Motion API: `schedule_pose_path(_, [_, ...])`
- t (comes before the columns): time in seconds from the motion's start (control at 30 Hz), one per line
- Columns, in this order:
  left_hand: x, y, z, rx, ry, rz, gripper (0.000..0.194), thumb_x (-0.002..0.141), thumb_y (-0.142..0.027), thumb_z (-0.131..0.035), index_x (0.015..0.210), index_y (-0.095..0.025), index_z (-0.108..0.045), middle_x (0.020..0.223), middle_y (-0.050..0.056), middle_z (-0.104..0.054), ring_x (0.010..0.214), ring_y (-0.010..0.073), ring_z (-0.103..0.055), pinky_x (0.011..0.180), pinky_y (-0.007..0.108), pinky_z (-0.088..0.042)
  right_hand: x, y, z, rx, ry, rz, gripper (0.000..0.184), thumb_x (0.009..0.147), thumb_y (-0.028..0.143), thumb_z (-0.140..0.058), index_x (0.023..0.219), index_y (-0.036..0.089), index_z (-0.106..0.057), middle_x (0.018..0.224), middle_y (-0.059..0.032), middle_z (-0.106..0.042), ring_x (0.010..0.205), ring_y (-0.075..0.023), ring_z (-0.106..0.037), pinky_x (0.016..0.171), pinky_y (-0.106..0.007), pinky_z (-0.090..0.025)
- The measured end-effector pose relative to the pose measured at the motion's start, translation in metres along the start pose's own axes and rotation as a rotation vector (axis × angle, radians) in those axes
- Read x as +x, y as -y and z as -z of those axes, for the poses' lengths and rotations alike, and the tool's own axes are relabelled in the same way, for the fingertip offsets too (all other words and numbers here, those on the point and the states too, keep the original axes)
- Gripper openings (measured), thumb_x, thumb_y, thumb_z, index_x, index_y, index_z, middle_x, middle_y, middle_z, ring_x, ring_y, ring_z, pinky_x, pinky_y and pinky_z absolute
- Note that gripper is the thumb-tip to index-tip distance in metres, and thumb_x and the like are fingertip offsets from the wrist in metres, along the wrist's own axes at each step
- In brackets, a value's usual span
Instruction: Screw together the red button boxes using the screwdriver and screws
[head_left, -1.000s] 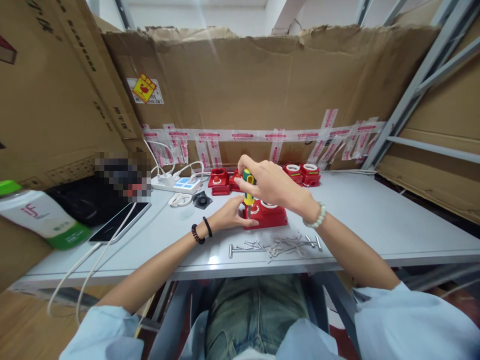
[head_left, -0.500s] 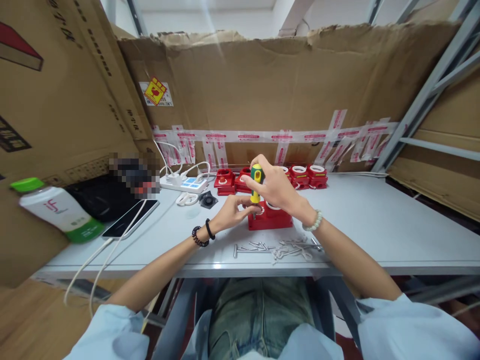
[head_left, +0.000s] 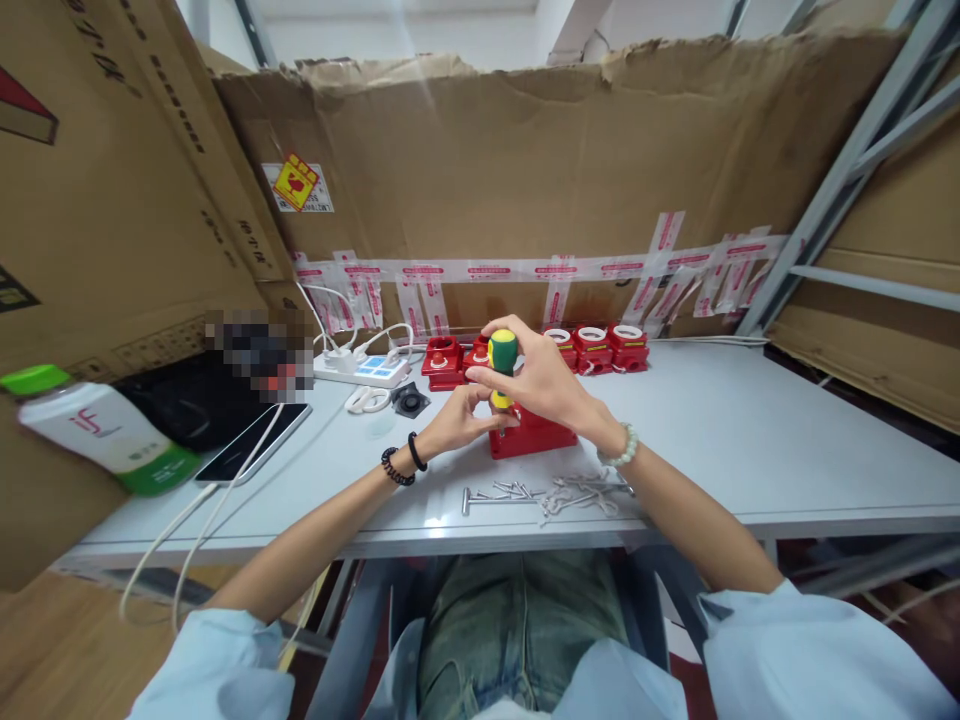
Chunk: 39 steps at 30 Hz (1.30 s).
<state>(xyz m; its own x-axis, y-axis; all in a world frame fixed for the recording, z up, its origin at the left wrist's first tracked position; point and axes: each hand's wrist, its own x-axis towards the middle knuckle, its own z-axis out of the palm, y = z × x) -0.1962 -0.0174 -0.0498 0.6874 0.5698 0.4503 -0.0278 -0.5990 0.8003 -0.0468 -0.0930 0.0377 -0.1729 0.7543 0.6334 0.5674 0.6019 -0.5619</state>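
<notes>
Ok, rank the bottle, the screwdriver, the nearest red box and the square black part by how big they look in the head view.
1. Bottle
2. Red box, partly covered
3. Screwdriver, partly covered
4. Black part

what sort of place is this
Probably a makeshift workbench, perhaps in a small workshop: a screwdriver stands over a red block, loose metal pieces lie near the table's front edge, and cardboard walls off the back.
</notes>
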Motion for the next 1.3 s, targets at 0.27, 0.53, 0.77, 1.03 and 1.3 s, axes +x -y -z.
schedule_pose_path(0.27, [-0.005,-0.016,0.006,0.090,0.062,-0.046,0.034,0.083,-0.047,-0.069,0.085,-0.014,-0.073,0.088,0.008,-0.074,0.089,0.0211,-0.066,0.088,0.033,-0.049,0.002,-0.004,0.003,0.074,0.102,0.024,0.030,0.083,0.034,-0.065,0.104,0.014,-0.056,0.088,-0.0024,-0.061,0.075,-0.0136,-0.053,0.072,-0.029,-0.043])
schedule_pose_path(0.53, [0.001,-0.012,0.009,0.043,0.087,0.002,0.035,0.079,-0.047,-0.074,0.081,-0.013,-0.075,0.080,0.008,-0.076,0.076,0.0197,-0.069,0.079,0.031,-0.053,-0.003,-0.004,0.000,-0.013,-0.042,-0.060,0.034,0.078,0.042,-0.070,0.097,0.017,-0.057,0.077,0.0002,-0.061,0.067,-0.0137,-0.052,0.067,-0.029,-0.042])
schedule_pose_path(0.77, [0.003,-0.008,0.007,0.044,0.029,0.020,0.036,0.069,-0.048,-0.082,0.073,-0.013,-0.073,0.076,0.006,-0.075,0.076,0.0206,-0.069,0.079,0.032,-0.054,-0.003,-0.005,0.010,0.088,0.109,-0.012,0.037,0.080,0.026,-0.061,0.115,0.016,-0.053,0.093,-0.0033,-0.063,0.078,-0.0141,-0.057,0.074,-0.030,-0.046])
schedule_pose_path(1.03, [-0.005,-0.017,0.009,0.068,0.099,-0.020,0.032,0.083,-0.045,-0.070,0.084,-0.014,-0.075,0.085,0.008,-0.076,0.086,0.0211,-0.069,0.086,0.032,-0.051,-0.003,-0.002,0.005,0.090,0.075,-0.067,0.034,0.077,0.023,-0.060,0.109,0.018,-0.050,0.085,0.0003,-0.059,0.072,-0.0127,-0.054,0.070,-0.029,-0.046])
schedule_pose_path(1.3, [-0.004,-0.007,0.006,-0.009,0.047,-0.017,0.035,0.073,-0.044,-0.080,0.088,-0.014,-0.069,0.088,0.007,-0.073,0.086,0.0191,-0.066,0.087,0.033,-0.051,-0.005,-0.001,0.001,0.062,0.011,-0.037,0.025,0.080,0.029,-0.064,0.100,0.017,-0.054,0.085,-0.0011,-0.061,0.072,-0.0136,-0.055,0.069,-0.029,-0.046])
